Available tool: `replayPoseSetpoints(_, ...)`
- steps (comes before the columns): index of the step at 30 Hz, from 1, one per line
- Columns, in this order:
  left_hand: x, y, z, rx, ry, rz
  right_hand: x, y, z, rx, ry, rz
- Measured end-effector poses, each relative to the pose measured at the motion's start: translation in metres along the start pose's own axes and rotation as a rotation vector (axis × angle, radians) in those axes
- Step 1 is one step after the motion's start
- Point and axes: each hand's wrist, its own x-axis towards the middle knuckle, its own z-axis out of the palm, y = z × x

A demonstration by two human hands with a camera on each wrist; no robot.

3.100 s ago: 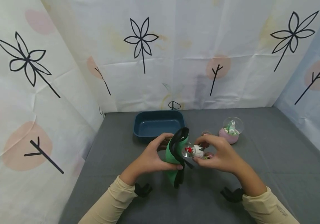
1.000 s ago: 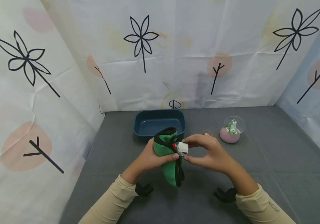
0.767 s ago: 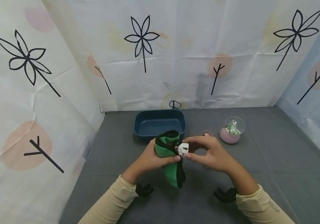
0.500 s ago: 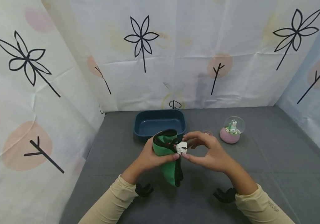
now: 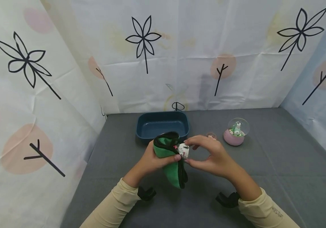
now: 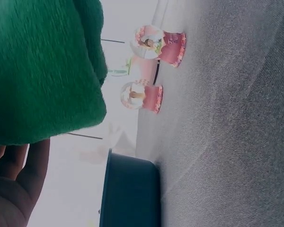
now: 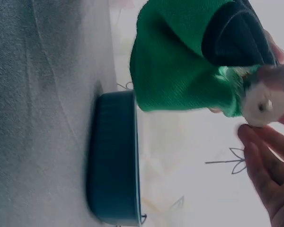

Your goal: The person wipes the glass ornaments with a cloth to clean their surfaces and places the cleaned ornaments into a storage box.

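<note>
My left hand [image 5: 157, 161] grips a folded green cloth [image 5: 172, 174] with black edging, above the table in the head view. The cloth wraps round the dome end of a small snow globe, so the dome is mostly hidden; its white base [image 5: 184, 151] sticks out to the right. Thumb and fingertips of my right hand [image 5: 215, 156] pinch that base from the right. In the right wrist view, the round underside of the base [image 7: 262, 106] faces the camera, beside the cloth [image 7: 180, 75]. The left wrist view is partly filled by the cloth [image 6: 42, 71].
A dark blue basin [image 5: 163, 138] stands behind the hands. At the right is a larger snow globe with a pink base [image 5: 233, 138]. Two small pink-based snow globes stand on the table, one nearer [image 6: 174, 47] and one farther [image 6: 153, 98] in the left wrist view.
From about three seconds ago, the snow globe has moved left into the cloth, and its dome is now covered. Over the last second, the base has turned slightly between the right fingers.
</note>
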Motion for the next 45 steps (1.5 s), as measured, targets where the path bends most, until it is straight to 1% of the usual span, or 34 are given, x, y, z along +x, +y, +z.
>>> replayPoseSetpoints(4,-0.0001,0.0008,-0.0004,0.0,-0.016,-0.03,-0.0023,-0.0008,-0.0017,-0.005,-0.041,0.078)
replayPoseSetpoints(8,-0.0002,0.0,0.0006,-0.003,-0.03,-0.017,-0.0034,-0.0006,-0.0013,0.054,-0.07,0.167)
replayPoseSetpoints(11,-0.0005,-0.0003,0.0006,0.007,-0.025,-0.008,-0.0042,-0.0002,-0.0012,0.066,-0.064,0.201)
replayPoseSetpoints(13,-0.0006,-0.0006,0.0003,0.015,-0.015,-0.002,-0.0045,0.0004,-0.001,0.054,-0.045,0.186)
replayPoseSetpoints(14,-0.0007,-0.001,0.0002,0.019,-0.011,0.006,-0.0044,0.0006,-0.0011,0.044,-0.032,0.164)
replayPoseSetpoints(17,-0.0008,-0.0026,-0.0001,0.019,0.0,0.027,-0.003,0.0001,-0.0011,0.018,0.005,0.069)
replayPoseSetpoints(20,-0.0007,-0.0041,-0.0002,0.002,0.003,0.047,0.0,-0.0022,-0.0009,0.002,0.024,-0.025)
replayPoseSetpoints(22,-0.0006,-0.0043,-0.0004,-0.013,0.005,0.05,0.0015,-0.0047,-0.0007,-0.018,0.023,-0.054)
replayPoseSetpoints(24,-0.0008,-0.0041,-0.0004,-0.03,-0.001,0.038,0.0022,-0.0067,-0.0005,-0.04,0.021,-0.063)
replayPoseSetpoints(26,-0.0011,-0.0036,-0.0003,-0.043,-0.011,0.022,0.0021,-0.0081,-0.0006,-0.062,0.018,-0.058)
replayPoseSetpoints(30,-0.0022,-0.0017,0.0002,-0.07,-0.037,-0.019,0.0008,-0.0078,-0.0013,-0.071,0.01,-0.039)
replayPoseSetpoints(33,-0.0023,-0.0006,0.0006,-0.061,-0.05,-0.023,-0.0002,-0.0063,-0.0014,-0.052,0.004,-0.018)
replayPoseSetpoints(35,-0.0018,0.0002,0.0009,-0.039,-0.051,-0.016,-0.0012,-0.0055,-0.0014,-0.023,0.0,0.023)
replayPoseSetpoints(39,-0.0006,0.0012,0.0018,-0.013,-0.04,0.004,-0.003,-0.0052,-0.0016,0.041,-0.017,0.142)
replayPoseSetpoints(40,-0.0002,0.0012,0.0019,-0.014,-0.035,0.012,-0.0032,-0.0048,-0.0016,0.04,-0.019,0.153)
replayPoseSetpoints(42,0.0001,0.0009,0.002,-0.015,-0.024,0.024,-0.0034,-0.0046,-0.0015,0.023,-0.025,0.154)
replayPoseSetpoints(45,0.0,0.0004,0.0016,-0.022,-0.013,0.034,-0.0033,-0.0037,-0.0013,-0.016,-0.027,0.111)
